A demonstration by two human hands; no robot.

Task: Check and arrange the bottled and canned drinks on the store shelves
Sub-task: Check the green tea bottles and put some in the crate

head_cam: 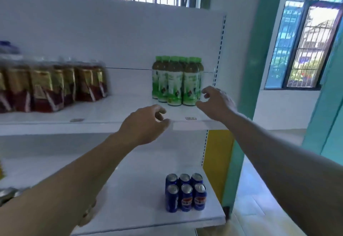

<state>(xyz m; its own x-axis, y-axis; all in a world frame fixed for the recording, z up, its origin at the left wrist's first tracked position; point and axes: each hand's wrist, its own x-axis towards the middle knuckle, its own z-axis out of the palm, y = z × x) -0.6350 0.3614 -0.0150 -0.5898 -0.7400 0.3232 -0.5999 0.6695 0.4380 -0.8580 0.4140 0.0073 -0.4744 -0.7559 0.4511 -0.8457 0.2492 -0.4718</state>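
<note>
On the upper shelf, toward its right end: green-capped bottles, upright, packed in a tight cluster, pale green labels facing out; at the left of the same shelf, well apart: dark bottles with gold-and-red labels, upright in a row, blurred; on the lower shelf, near its right front: blue cans, six, upright, two rows of three, touching; right hand just beside the green-capped bottles on their right, fingers loosely curled and spread, holding nothing, contact with the nearest bottle not discernible; left hand before the upper shelf's front edge, below-left of the cluster, fingers loosely bent, holding nothing; behind the shelving: barred windows, teal pillar.
</note>
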